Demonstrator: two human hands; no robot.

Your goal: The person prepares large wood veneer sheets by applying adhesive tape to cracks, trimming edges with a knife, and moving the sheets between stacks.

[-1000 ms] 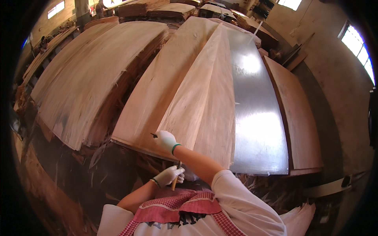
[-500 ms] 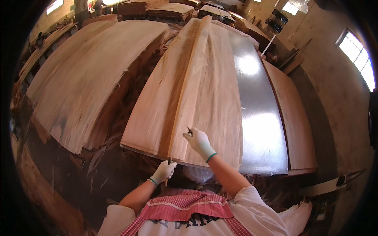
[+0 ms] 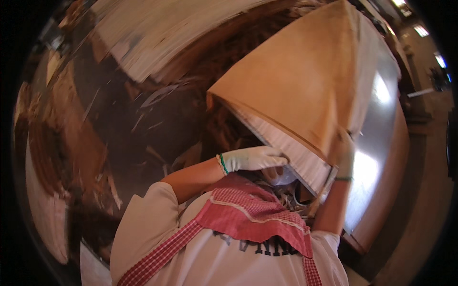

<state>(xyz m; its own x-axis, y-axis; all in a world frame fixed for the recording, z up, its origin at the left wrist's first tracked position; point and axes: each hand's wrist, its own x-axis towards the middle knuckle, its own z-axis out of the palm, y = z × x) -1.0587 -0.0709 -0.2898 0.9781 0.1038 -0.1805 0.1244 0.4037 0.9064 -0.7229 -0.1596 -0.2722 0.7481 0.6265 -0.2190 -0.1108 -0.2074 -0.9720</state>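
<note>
Scraps (image 3: 163, 95) lie near veneer (image 3: 291, 81); I cannot tell left hand (image 3: 253, 158) or right hand (image 3: 345, 155) grip.

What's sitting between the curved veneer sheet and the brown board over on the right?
A shiny metal sheet lies between the veneer sheet and the brown board, as the head view shows.

The gloved left hand (image 3: 253, 158) points rightward, its fingers (image 3: 275, 155) extended and slightly bent, with the left forearm (image 3: 198, 177) behind them. Right of those fingertips, the gloved right hand (image 3: 345, 155) stands above the upright right forearm (image 3: 331, 205), its fingers too blurred to tell.
</note>
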